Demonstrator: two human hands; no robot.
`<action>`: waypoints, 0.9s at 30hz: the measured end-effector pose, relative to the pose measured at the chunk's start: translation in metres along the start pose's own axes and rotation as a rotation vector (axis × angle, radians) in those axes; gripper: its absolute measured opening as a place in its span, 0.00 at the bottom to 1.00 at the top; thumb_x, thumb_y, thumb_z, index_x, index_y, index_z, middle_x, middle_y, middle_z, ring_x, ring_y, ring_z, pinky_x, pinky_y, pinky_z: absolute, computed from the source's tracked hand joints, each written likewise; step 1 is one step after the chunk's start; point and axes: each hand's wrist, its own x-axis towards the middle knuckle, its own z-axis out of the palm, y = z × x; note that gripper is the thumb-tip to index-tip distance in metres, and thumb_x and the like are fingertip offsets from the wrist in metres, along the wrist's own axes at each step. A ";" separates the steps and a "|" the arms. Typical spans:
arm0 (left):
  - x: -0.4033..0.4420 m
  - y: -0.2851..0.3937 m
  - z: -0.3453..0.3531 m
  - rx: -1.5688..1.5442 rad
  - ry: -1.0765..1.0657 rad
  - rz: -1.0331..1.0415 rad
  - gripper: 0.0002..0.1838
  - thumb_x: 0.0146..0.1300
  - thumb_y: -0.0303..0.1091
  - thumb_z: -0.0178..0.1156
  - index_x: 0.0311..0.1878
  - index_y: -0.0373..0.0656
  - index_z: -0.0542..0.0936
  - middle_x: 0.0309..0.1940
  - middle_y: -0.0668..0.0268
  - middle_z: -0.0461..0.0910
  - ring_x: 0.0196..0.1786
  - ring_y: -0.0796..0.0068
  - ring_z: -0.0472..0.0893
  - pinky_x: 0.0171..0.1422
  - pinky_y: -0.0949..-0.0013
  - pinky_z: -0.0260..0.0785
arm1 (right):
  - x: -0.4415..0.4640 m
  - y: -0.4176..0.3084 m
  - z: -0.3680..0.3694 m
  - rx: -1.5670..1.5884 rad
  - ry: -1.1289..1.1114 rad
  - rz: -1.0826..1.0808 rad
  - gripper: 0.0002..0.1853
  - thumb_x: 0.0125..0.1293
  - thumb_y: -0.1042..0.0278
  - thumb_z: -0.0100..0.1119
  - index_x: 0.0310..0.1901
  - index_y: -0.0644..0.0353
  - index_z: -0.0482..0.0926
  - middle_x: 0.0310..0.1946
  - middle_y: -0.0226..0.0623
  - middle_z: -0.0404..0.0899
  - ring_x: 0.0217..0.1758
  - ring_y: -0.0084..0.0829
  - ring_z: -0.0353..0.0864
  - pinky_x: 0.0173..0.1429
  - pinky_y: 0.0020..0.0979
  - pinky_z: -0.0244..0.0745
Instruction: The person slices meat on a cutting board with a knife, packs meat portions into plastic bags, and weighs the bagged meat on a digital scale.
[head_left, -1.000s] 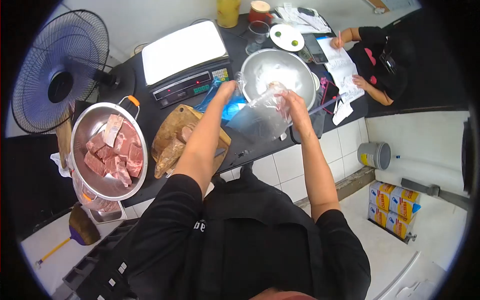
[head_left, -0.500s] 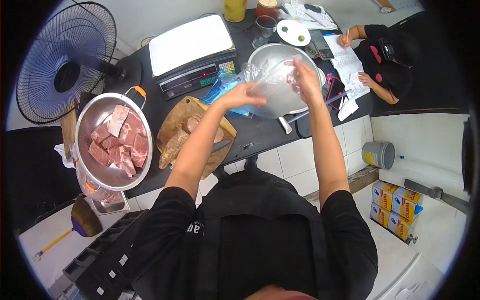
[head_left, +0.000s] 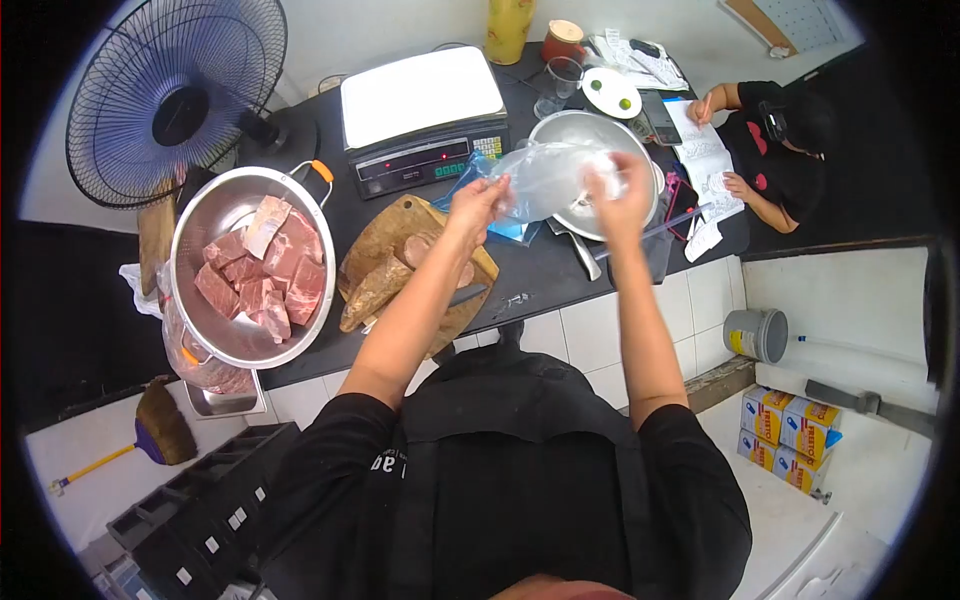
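Note:
A clear plastic bag point(head_left: 545, 175) is stretched between my two hands, above the dark table and partly over a metal bowl point(head_left: 575, 130). My left hand point(head_left: 480, 205) pinches the bag's left end. At its right end my right hand point(head_left: 618, 195) is closed on the bag, its fingers blurred by motion. Below my left forearm lies a round wooden cutting board point(head_left: 375, 240) with a brown log-shaped piece of food point(head_left: 378, 292), some slices and a knife point(head_left: 466, 294). A blue plastic bag point(head_left: 462, 190) lies just behind my left hand.
A colander point(head_left: 185, 285) of raw meat chunks point(head_left: 295, 245) stands at the left, near a fan point(head_left: 180, 115). Behind the board is a digital scale point(head_left: 425, 95). A cleaver's handle point(head_left: 585, 258) points toward the table's front edge. Another person point(head_left: 790, 140) writes in a notebook point(head_left: 705, 150) at the right.
The bag is now drawn out sideways between my hands. My left hand has closed into a pinch and my right hand has moved lower. The view has shifted slightly.

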 end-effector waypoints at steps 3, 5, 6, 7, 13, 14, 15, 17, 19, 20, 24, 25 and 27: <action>-0.015 0.006 0.006 -0.081 -0.141 -0.038 0.15 0.62 0.41 0.67 0.42 0.40 0.77 0.33 0.66 0.80 0.35 0.76 0.79 0.41 0.68 0.74 | -0.038 -0.042 0.043 0.113 -0.361 0.072 0.16 0.59 0.62 0.69 0.41 0.65 0.81 0.36 0.39 0.82 0.39 0.34 0.81 0.44 0.33 0.75; -0.018 0.020 0.001 -0.142 -0.215 -0.016 0.16 0.62 0.41 0.67 0.44 0.40 0.77 0.36 0.65 0.80 0.37 0.75 0.79 0.43 0.66 0.75 | -0.044 -0.020 0.058 0.262 -0.353 0.242 0.14 0.60 0.63 0.68 0.40 0.65 0.81 0.33 0.38 0.82 0.34 0.31 0.81 0.40 0.32 0.76; -0.024 0.033 0.000 -0.212 -0.249 -0.042 0.15 0.63 0.39 0.66 0.46 0.41 0.76 0.38 0.65 0.79 0.38 0.74 0.79 0.44 0.65 0.75 | -0.044 -0.015 0.062 0.416 -0.362 0.417 0.12 0.62 0.63 0.67 0.38 0.65 0.82 0.31 0.36 0.82 0.30 0.27 0.82 0.35 0.30 0.77; -0.030 0.041 -0.005 -0.279 -0.283 -0.075 0.14 0.64 0.37 0.65 0.47 0.41 0.75 0.39 0.64 0.78 0.38 0.72 0.80 0.46 0.64 0.76 | -0.047 -0.009 0.060 0.653 -0.300 0.488 0.11 0.65 0.65 0.64 0.40 0.65 0.81 0.31 0.36 0.83 0.28 0.24 0.82 0.32 0.26 0.78; -0.026 0.057 -0.027 0.265 -0.290 0.093 0.23 0.55 0.22 0.63 0.55 0.42 0.71 0.43 0.67 0.75 0.38 0.79 0.77 0.41 0.73 0.72 | -0.040 -0.010 0.030 0.343 -0.274 0.464 0.25 0.60 0.56 0.68 0.53 0.66 0.77 0.43 0.41 0.82 0.38 0.29 0.83 0.39 0.25 0.78; -0.022 0.057 -0.031 0.516 -0.384 0.220 0.26 0.53 0.21 0.64 0.57 0.44 0.71 0.43 0.68 0.75 0.38 0.81 0.76 0.40 0.75 0.70 | -0.034 -0.022 0.032 0.340 -0.275 0.462 0.25 0.60 0.56 0.68 0.53 0.66 0.77 0.43 0.41 0.82 0.38 0.29 0.83 0.39 0.25 0.78; -0.026 0.065 -0.029 0.515 -0.386 0.218 0.26 0.53 0.21 0.64 0.57 0.44 0.71 0.43 0.68 0.75 0.38 0.81 0.76 0.40 0.75 0.70 | -0.027 -0.034 0.040 0.255 -0.303 0.106 0.28 0.59 0.54 0.69 0.55 0.66 0.76 0.46 0.42 0.81 0.39 0.29 0.82 0.42 0.26 0.77; -0.039 0.083 -0.025 0.682 -0.478 0.254 0.27 0.52 0.22 0.65 0.57 0.45 0.71 0.43 0.69 0.75 0.38 0.80 0.76 0.41 0.74 0.70 | -0.020 -0.052 0.049 0.101 -0.565 -0.151 0.26 0.60 0.54 0.67 0.54 0.63 0.77 0.47 0.39 0.81 0.43 0.27 0.81 0.49 0.27 0.74; -0.048 0.091 -0.031 1.055 -0.333 0.546 0.24 0.51 0.23 0.67 0.53 0.43 0.73 0.42 0.68 0.76 0.38 0.77 0.76 0.44 0.71 0.71 | -0.006 -0.041 0.056 0.335 -0.536 0.130 0.23 0.61 0.55 0.67 0.52 0.63 0.77 0.47 0.38 0.81 0.44 0.27 0.80 0.49 0.27 0.74; -0.044 0.090 -0.043 1.051 -0.321 0.553 0.24 0.51 0.23 0.67 0.53 0.43 0.73 0.42 0.68 0.76 0.38 0.77 0.76 0.44 0.71 0.71 | 0.001 -0.038 0.059 0.569 -0.517 0.404 0.21 0.62 0.56 0.66 0.50 0.63 0.77 0.46 0.37 0.81 0.46 0.26 0.80 0.50 0.27 0.74; -0.029 0.078 -0.081 1.075 -0.089 0.537 0.18 0.48 0.28 0.72 0.42 0.42 0.76 0.34 0.63 0.79 0.38 0.71 0.80 0.45 0.68 0.72 | -0.018 -0.049 0.087 0.533 -0.493 0.303 0.15 0.68 0.66 0.60 0.52 0.66 0.75 0.43 0.37 0.82 0.47 0.26 0.80 0.52 0.29 0.75; -0.033 0.078 -0.075 0.996 -0.213 0.580 0.16 0.52 0.29 0.70 0.42 0.41 0.75 0.33 0.63 0.78 0.37 0.72 0.78 0.45 0.68 0.72 | -0.026 -0.061 0.096 0.386 -0.468 0.222 0.13 0.68 0.68 0.60 0.50 0.65 0.76 0.38 0.34 0.83 0.44 0.24 0.81 0.52 0.27 0.75; -0.058 0.095 -0.055 0.995 -0.259 0.592 0.15 0.55 0.32 0.70 0.41 0.39 0.75 0.30 0.64 0.77 0.35 0.73 0.77 0.42 0.68 0.72 | -0.020 -0.049 0.112 0.377 -0.604 0.186 0.15 0.67 0.67 0.61 0.50 0.67 0.77 0.37 0.35 0.83 0.43 0.26 0.81 0.50 0.27 0.75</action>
